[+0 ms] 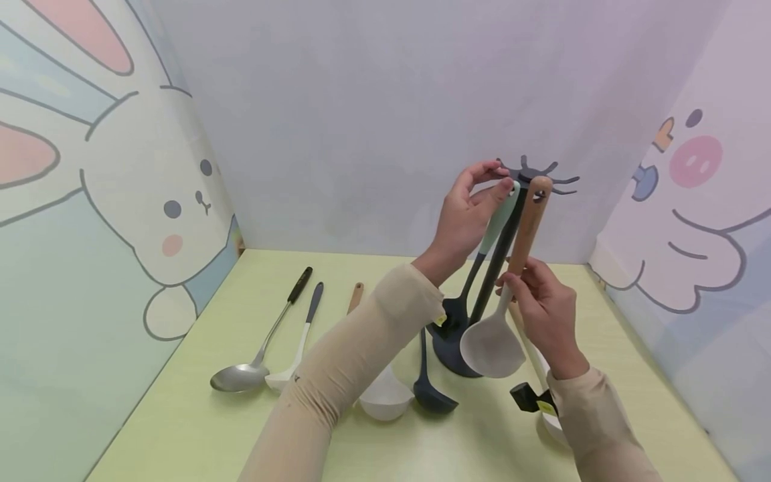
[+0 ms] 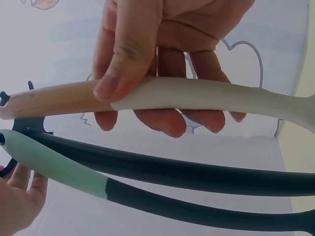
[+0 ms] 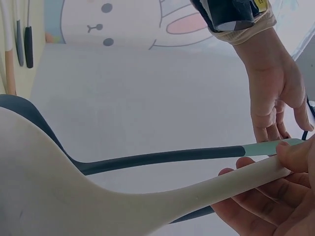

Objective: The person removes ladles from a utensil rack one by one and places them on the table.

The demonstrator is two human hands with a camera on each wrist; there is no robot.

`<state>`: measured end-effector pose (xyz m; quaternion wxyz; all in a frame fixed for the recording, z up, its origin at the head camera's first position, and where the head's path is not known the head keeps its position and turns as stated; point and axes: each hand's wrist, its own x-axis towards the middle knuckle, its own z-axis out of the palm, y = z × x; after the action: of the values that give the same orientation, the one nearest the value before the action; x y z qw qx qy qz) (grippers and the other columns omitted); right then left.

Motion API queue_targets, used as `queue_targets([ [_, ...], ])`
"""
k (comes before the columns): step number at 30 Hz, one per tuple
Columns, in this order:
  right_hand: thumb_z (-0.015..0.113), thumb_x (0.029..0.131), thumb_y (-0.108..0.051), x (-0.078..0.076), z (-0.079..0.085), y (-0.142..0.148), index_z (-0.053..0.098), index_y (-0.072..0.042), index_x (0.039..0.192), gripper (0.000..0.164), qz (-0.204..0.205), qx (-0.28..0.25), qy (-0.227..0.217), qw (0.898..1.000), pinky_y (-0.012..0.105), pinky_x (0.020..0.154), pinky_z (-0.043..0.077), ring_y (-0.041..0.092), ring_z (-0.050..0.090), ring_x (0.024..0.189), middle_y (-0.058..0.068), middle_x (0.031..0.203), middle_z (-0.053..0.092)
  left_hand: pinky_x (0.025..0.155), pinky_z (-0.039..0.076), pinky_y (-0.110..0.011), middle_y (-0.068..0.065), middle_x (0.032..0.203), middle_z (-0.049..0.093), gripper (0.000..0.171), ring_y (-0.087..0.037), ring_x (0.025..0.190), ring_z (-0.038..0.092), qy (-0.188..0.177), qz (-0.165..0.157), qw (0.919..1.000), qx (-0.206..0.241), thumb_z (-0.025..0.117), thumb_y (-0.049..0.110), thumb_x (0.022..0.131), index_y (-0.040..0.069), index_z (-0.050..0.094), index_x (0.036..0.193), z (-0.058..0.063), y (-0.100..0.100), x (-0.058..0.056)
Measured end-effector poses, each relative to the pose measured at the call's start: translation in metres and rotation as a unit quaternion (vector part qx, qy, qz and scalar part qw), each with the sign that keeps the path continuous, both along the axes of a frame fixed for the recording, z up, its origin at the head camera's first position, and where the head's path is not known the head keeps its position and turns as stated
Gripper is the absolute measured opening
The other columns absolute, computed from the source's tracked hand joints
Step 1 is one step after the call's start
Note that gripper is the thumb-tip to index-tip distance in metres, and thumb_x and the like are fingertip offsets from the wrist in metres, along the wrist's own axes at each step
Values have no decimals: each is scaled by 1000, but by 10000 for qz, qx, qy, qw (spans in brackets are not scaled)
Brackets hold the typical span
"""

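Observation:
A dark utensil rack [image 1: 496, 261] with several hooks around its top stands on the table. My left hand [image 1: 460, 217] is at that top, fingers and thumb about one hook, beside the mint handle of a hanging dark ladle [image 1: 456, 311]. In front of the post, my right hand [image 1: 545, 314] grips a pale ladle [image 1: 492, 345] with a wooden handle, raised off the table, bowl down. Its holed handle end is level with the hooks; whether it touches one, I cannot tell. The left wrist view shows the right thumb across this ladle [image 2: 182, 93], fingers behind.
Left on the yellow table [image 1: 181, 428] lie a steel spoon [image 1: 241, 377], a white utensil with a grey handle [image 1: 301, 345], a white ladle [image 1: 385, 398] and a small dark ladle [image 1: 430, 395]. Another white utensil [image 1: 554, 428] lies partly behind the right forearm. Printed cloth walls [image 1: 385, 134] enclose the table.

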<state>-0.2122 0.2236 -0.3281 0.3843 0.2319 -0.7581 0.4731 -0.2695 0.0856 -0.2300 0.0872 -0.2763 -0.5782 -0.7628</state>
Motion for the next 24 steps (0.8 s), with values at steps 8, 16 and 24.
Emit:
queue_targets([
  [8, 62, 89, 17, 0, 3, 1, 64, 13, 108, 20, 117, -76, -31, 9999, 10, 64, 51, -6, 64, 69, 25, 78, 68, 91, 51, -22, -5, 121, 56, 37, -3, 106, 63, 27, -74, 9999, 130, 62, 7, 99, -1, 49, 133, 0, -1, 2],
  [16, 61, 90, 16, 2, 4, 1, 64, 12, 111, 21, 131, -69, -83, 9999, 11, 66, 52, -3, 65, 69, 23, 79, 68, 92, 50, -22, -6, 120, 57, 34, -4, 106, 64, 51, -69, 10000, 9, 63, 7, 98, 1, 50, 130, -3, -3, -1],
  [24, 61, 89, 17, 5, 4, 2, 64, 12, 110, 22, 119, -67, -43, 9999, 11, 68, 52, -2, 65, 69, 8, 79, 70, 92, 50, -22, -6, 124, 59, 33, -4, 106, 64, 43, -127, 9999, -54, 63, 7, 98, 2, 51, 129, -3, -4, -2],
])
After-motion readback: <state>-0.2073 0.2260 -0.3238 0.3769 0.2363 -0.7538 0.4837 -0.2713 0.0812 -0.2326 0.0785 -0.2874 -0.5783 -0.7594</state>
